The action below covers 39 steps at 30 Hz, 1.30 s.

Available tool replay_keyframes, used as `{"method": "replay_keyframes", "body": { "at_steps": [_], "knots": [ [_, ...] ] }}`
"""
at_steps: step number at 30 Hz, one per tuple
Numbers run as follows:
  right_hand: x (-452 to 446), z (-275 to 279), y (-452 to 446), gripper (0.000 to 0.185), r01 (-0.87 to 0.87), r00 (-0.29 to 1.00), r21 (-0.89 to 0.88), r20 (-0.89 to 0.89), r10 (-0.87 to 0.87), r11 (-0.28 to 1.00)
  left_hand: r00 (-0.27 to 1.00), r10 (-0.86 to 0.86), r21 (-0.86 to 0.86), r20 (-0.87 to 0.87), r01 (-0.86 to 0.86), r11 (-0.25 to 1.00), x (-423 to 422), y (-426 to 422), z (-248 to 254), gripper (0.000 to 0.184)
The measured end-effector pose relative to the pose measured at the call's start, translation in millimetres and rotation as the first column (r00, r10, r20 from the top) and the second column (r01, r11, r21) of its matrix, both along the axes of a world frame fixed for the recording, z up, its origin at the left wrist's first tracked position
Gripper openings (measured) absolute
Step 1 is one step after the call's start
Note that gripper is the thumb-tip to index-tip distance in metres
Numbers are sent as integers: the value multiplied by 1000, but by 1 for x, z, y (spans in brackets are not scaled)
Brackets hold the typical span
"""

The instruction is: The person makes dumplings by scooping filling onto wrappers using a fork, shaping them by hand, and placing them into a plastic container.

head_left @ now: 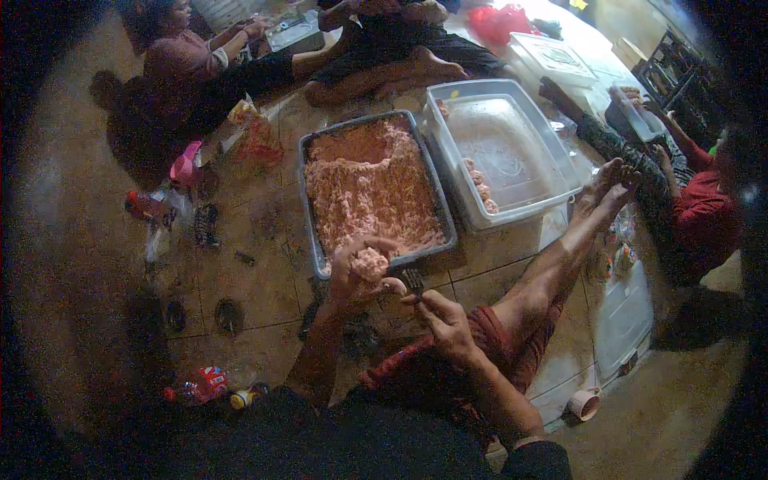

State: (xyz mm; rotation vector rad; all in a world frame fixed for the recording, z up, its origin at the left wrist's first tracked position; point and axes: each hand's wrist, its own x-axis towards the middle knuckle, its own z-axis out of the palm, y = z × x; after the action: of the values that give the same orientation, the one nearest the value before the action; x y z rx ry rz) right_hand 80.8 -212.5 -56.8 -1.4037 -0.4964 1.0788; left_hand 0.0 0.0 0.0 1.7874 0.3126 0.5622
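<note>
My left hand (pixel 342 278) is curled around a lump of pink minced mixture (pixel 370 265), just over the near edge of a grey tub (pixel 450 232). Plenty more of the same pink mixture (pixel 372 192) fills that tub, scooped lower at its far end. A dark fork (pixel 413 280) is gripped in my right hand (pixel 448 324), its tines up and close to the left fingers. To the right of the tub stands a clear plastic box (pixel 516 210), where several shaped pink balls (pixel 480 186) lie along the left side.
My bare leg (pixel 552 264) stretches beside the box. People sit at the far left (pixel 180 56), far middle and right (pixel 708 200). On the tiled floor lie a pink scoop (pixel 186 166), a red-labelled bottle (pixel 202 386), a cup (pixel 584 405) and a pale lid (pixel 624 320).
</note>
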Motion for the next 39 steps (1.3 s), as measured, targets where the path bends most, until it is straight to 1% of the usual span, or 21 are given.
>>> {"method": "replay_keyframes", "body": {
  "at_steps": [3, 4, 6, 7, 10, 11, 13, 14, 16, 17, 20, 22, 27, 29, 32, 33, 34, 35, 37, 38, 39],
  "knots": [
    [-4, -9, 7, 47, -41, 970, 161, 242, 1, 986, 989, -133, -190, 62, 143, 971, 2, -1, -29, 56],
    [-7, -3, 18, 39, 20, 894, 196, 436, -105, 980, 976, -209, -352, 59, 216, 911, 7, -1, -39, 52],
    [-9, 13, 23, 41, 128, 669, 182, 710, -221, 975, 985, -173, -61, 9, 174, 983, 8, -6, -38, 47],
    [-5, 15, 22, 41, 126, 670, 186, 708, -222, 974, 990, -139, 85, -10, 139, 987, 11, -11, -24, 45],
    [7, 35, 7, 36, 171, 748, 91, 636, -189, 981, 996, 93, 181, 13, -94, 979, 6, -7, -13, 44],
    [9, 40, 3, 36, 166, 750, 88, 635, -184, 982, 993, -38, -174, 110, 57, 983, -3, 7, -34, 49],
    [9, 43, -6, 25, 140, 856, 54, 496, -148, 989, 961, -126, -488, 245, 234, 841, -4, 10, -30, 56],
    [4, 32, -8, 25, 141, 857, 49, 494, -147, 989, 985, -131, -355, 108, 162, 921, -7, 8, -27, 59],
    [-4, 9, -4, 21, 153, 969, 127, 177, -174, 980, 992, -91, -37, -91, 88, 995, -8, 0, 0, 62],
    [-4, 8, -3, 21, 151, 969, 131, 179, -173, 980, 992, -89, -32, -89, 87, 996, -5, 1, -3, 62],
    [-9, 17, 0, 24, 72, 965, 76, 247, -88, 995, 993, 33, -365, -110, -72, 928, -3, 4, -11, 61],
    [-12, 8, 4, 27, 33, 918, 262, 374, -133, 964, 998, -29, -27, 54, 31, 999, -7, 4, -10, 61],
    [-17, 8, 26, 38, 58, 913, 296, 372, -170, 954, 996, -81, 30, 35, 80, 996, -2, -10, -11, 56],
    [-14, 18, 33, 39, 124, 669, 181, 710, -217, 976, 995, -93, 53, 40, 91, 994, 0, -10, -12, 53],
    [0, 44, 14, 35, 144, 614, 129, 766, -191, 981, 985, 68, 48, -159, -61, 997, 0, 13, -22, 49],
    [4, 52, 8, 35, 140, 617, 125, 765, -186, 982, 951, -147, -655, -273, -72, 752, 3, 55, -60, 47],
    [6, 59, 3, 35, 212, 668, 126, 705, -238, 969, 933, -284, -894, -222, -79, 440, 1, 57, -60, 47],
    [7, 70, -1, 35, 286, 711, 119, 639, -294, 951, 905, -376, -980, -200, -181, 87, 0, 59, -59, 46],
    [11, 96, -2, 31, 270, 676, 79, 694, -247, 960, 990, -17, -825, -143, -110, 554, 0, 6, 17, 43],
    [12, 103, -2, 29, 184, 643, 69, 746, -173, 980, 990, -17, -825, -143, -110, 554, -2, 8, 13, 43],
    [13, 107, -1, 27, 99, 602, 52, 792, -101, 994, 995, -33, -468, -98, -17, 883, -4, 12, 5, 38]
  ]
}}
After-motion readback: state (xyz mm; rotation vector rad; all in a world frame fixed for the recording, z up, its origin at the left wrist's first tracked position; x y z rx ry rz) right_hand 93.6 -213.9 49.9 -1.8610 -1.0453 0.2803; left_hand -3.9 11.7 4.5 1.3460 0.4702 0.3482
